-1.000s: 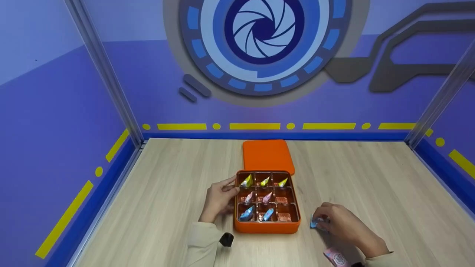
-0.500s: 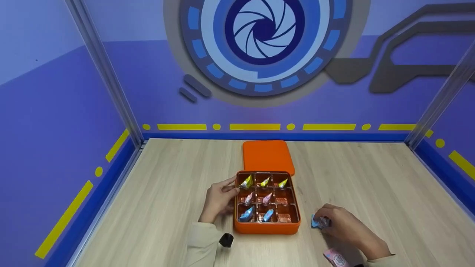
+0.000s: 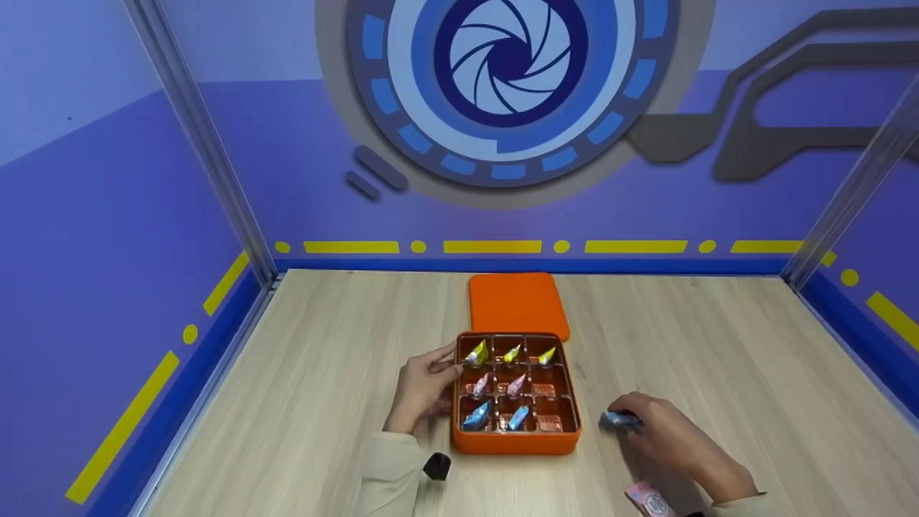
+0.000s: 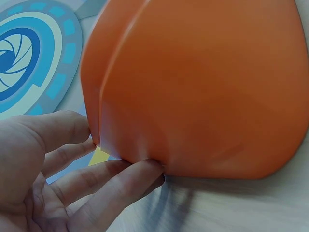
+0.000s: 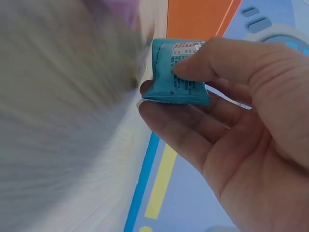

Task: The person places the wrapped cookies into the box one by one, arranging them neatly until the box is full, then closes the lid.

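Note:
An orange tray box [image 3: 515, 446] with nine compartments sits mid-table; most of them hold small wrapped sweets: yellow at the back, pink in the middle, blue in front. My left hand [image 3: 423, 384] rests against its left wall [image 4: 193, 96], fingers [image 4: 111, 181] touching the side. My right hand [image 3: 657, 431] is to the right of the box and pinches a small blue packet [image 3: 616, 418] between thumb and fingers [image 5: 203, 65]; the blue packet [image 5: 177, 72] is lifted off the table.
The orange lid [image 3: 517, 303] lies flat behind the box. A pink packet [image 3: 648, 498] lies on the table near my right wrist. The wooden table [image 3: 718, 345] is bounded by purple walls on three sides.
My right hand has gathered the blue packet off the table and turned it into a thumb-and-finger pinch. The left hand has not moved.

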Available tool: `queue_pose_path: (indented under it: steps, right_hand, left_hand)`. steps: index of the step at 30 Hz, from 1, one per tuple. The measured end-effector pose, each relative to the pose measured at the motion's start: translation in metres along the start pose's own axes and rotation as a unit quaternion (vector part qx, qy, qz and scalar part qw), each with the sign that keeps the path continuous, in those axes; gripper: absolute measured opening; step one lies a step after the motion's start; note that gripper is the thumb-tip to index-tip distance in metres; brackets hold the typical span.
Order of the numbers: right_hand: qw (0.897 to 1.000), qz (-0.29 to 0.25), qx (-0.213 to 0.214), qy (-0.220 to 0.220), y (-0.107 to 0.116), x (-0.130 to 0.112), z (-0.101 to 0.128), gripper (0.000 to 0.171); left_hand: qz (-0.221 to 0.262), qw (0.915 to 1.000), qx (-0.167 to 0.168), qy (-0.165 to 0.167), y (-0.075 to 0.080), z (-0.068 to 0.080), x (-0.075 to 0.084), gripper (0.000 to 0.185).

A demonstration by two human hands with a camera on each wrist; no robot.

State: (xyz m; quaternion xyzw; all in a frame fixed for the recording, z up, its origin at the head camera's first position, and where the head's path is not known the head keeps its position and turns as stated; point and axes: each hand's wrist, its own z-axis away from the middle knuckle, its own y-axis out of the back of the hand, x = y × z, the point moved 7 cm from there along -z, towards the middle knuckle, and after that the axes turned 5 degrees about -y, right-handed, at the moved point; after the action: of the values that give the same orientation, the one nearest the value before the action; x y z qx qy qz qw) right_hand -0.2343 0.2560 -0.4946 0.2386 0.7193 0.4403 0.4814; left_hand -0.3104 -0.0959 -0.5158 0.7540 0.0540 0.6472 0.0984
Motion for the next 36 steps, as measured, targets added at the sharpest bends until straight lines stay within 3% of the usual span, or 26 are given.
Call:
queue_pose_path:
  steps: [7,21,36]
  right_hand:
    - [1.000,-0.010,0.009,-0.026,0.005,0.002,-0.001,0.021]
    - [0.998,-0.054,0.019,-0.036,0.015,0.003,-0.003,0.026]
    - [0.994,-0.094,0.047,0.010,0.027,-0.008,-0.007,0.025]
  left_hand:
    - [0.003,1.0000,-0.001,-0.002,0.000,0.000,0.000,0.048]
    - [-0.006,0.9999,0.000,-0.010,0.000,0.001,0.003,0.049]
    - [-0.016,0.9998,-0.001,-0.014,0.000,0.000,0.002,0.048]
